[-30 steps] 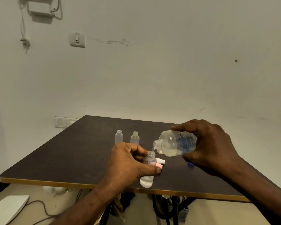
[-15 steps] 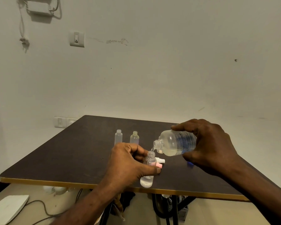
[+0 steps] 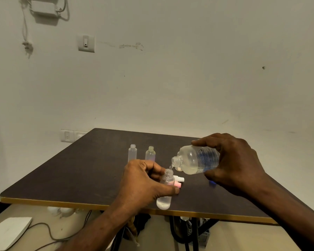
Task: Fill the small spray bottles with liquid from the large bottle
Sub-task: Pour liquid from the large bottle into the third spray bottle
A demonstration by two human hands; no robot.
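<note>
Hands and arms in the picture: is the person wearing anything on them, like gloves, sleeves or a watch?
No. The left hand and right hand have no gloves, rings or watch showing. Both forearms are bare to the picture's edge, so no sleeves show.

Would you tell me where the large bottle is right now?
In the head view, the large bottle is tilted in the right hand, right of centre, its mouth just above the small bottle.
</note>
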